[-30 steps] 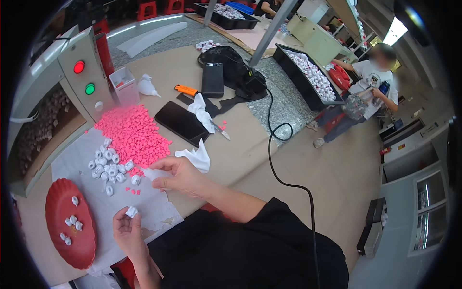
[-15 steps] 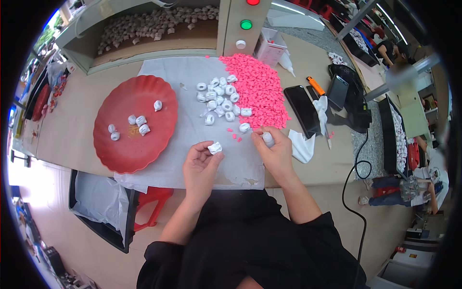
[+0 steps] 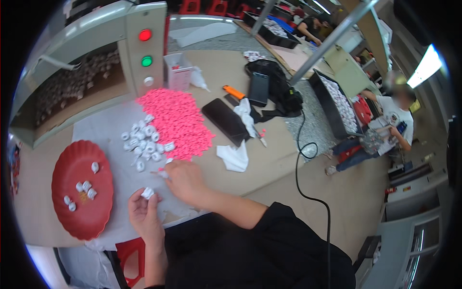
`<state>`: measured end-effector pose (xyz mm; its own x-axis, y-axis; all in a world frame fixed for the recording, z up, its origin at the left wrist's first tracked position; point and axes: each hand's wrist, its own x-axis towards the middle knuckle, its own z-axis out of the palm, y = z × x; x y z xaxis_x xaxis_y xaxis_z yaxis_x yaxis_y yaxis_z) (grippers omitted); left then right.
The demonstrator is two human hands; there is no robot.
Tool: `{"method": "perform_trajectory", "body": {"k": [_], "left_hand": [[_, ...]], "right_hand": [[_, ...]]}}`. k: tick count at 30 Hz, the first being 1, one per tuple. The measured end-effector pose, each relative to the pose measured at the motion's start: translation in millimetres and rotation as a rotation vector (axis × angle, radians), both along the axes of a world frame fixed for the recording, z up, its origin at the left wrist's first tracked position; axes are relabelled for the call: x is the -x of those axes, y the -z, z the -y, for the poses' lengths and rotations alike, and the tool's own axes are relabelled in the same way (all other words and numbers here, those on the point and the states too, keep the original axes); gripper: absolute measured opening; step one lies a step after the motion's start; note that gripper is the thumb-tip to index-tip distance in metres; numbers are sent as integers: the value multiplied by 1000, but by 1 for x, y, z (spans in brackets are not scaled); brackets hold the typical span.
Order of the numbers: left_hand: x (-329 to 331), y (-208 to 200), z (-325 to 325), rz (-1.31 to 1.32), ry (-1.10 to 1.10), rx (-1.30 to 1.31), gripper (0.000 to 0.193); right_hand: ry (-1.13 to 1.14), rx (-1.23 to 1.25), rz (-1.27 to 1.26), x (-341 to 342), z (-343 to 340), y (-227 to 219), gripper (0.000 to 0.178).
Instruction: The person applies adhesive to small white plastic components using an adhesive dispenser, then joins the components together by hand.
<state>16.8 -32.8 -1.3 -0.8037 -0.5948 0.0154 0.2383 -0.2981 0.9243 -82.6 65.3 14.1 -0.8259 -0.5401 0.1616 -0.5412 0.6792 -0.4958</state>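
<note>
My left hand (image 3: 145,216) pinches a small white knobbly piece (image 3: 147,193) between thumb and fingertips, just over the near edge of the white sheet (image 3: 118,185). My right hand (image 3: 186,180) is closed, reaching left above the sheet, beside the pile's near end. A thin pointed thing juts left from its fingers; the rest is hidden by the hand. Beyond it lies a cluster of small white ring-like pieces (image 3: 139,139) with dark marks. Against that cluster spreads a heap of tiny pink pieces (image 3: 178,123).
At the left, a red scalloped dish (image 3: 82,212) holds several white pieces. To the right lie a black phone (image 3: 224,121), a white cloth (image 3: 233,157), an orange-handled tool (image 3: 234,92) and a black bag (image 3: 284,91). A black cable (image 3: 308,196) hangs down. Another person (image 3: 392,118) stands far right.
The view has swung right, shifting the table leftward in the picture. My right hand has moved left, nearer my left hand and the white cluster. The left hand keeps its white piece.
</note>
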Motion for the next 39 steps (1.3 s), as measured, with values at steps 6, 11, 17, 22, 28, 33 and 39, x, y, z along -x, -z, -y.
{"method": "perform_trajectory", "body": {"k": [6,11,17,22,28,33,39], "left_hand": [[7,2,-5,-13,27,39,25],[7,3,-3,21,32,72,25],[9,4,-4,65,60,63,26],[17,-2,-20,157,182,106,30],[31,-9,-37,162,333,40,31],[33,-6,-43,72,407,4,28],[22,-3,-35,92,384,170,26]], "right_hand": [[-33,59,-8,0,-12,-3,20],[-54,241,-107,5,-27,-7,20],[36,457,-17,9,-59,-7,18],[-19,801,445,8,-68,-1,13],[92,824,662,6,-82,-14,16],[-38,847,692,1,-87,-1,19],[-71,827,782,-3,-76,-8,16]]}}
